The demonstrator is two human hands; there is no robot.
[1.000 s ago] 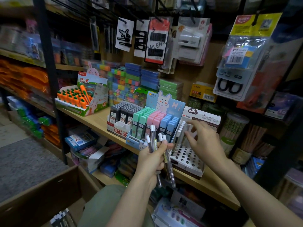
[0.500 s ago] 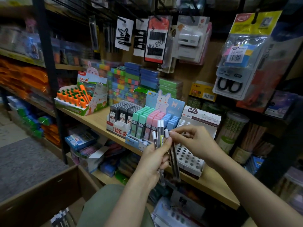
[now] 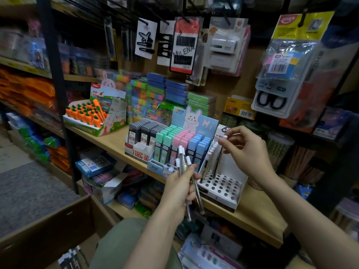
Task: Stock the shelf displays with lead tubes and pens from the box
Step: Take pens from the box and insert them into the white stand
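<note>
1. Left hand [image 3: 179,188]: fingers curled round a small bundle of pens [image 3: 186,177], white caps up, clear barrels sticking out below the palm. It is held in front of the shelf edge, just left of the white display.
2. Right hand [image 3: 245,152]: thumb and fingertips pinch the white cap of a single pen [image 3: 218,158], which hangs nearly upright over the back row of the display.
3. White perforated display stand [image 3: 223,188]: sits on the wooden shelf [image 3: 252,212]; most holes are unfilled, and a few white-capped pens stand along its left rear side.
4. Pastel lead-tube display [image 3: 180,144]: green, pink and blue cases with a rabbit header card, just left of the white stand.
5. Black lead-tube display [image 3: 144,137]: touching the pastel one on its left.
6. Carrot-shaped item box [image 3: 87,117]: further left on the same shelf.
7. Cardboard box [image 3: 48,230]: lower left, below the shelf; dark pens show at its bottom edge.
</note>
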